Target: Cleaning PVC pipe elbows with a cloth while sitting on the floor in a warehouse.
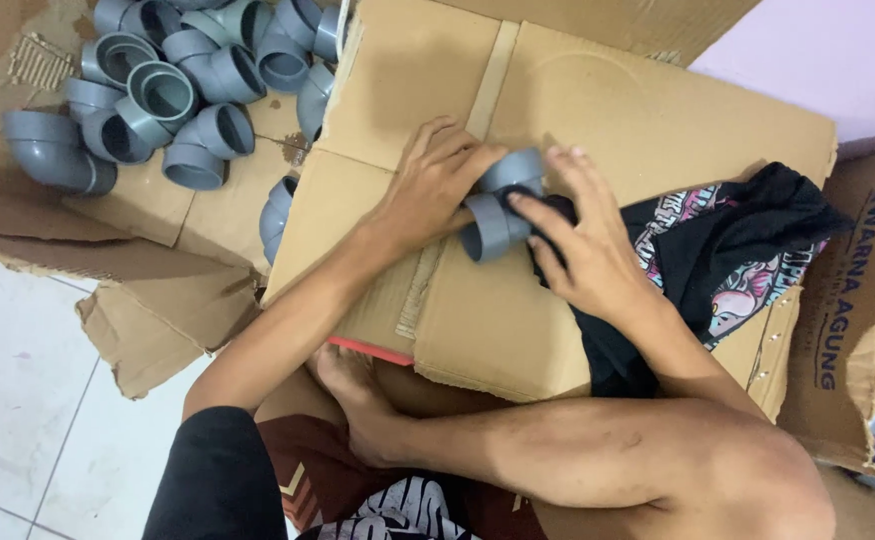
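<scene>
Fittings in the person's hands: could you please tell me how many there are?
1: a grey fitting between the left hand and the right hand, beside the black cloth; the fingers may hide another.

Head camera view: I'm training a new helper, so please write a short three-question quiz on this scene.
1. True or false: both hands touch the grey pipe elbow.
2. What lies under the right hand? A) black cloth B) a glove C) a sponge
3. Where is the pile of grey fittings?

Key: 1 true, the left hand grips it too. 2 A. 3 Upper left, on flattened cardboard, beside the cardboard box used as a work surface.
</scene>
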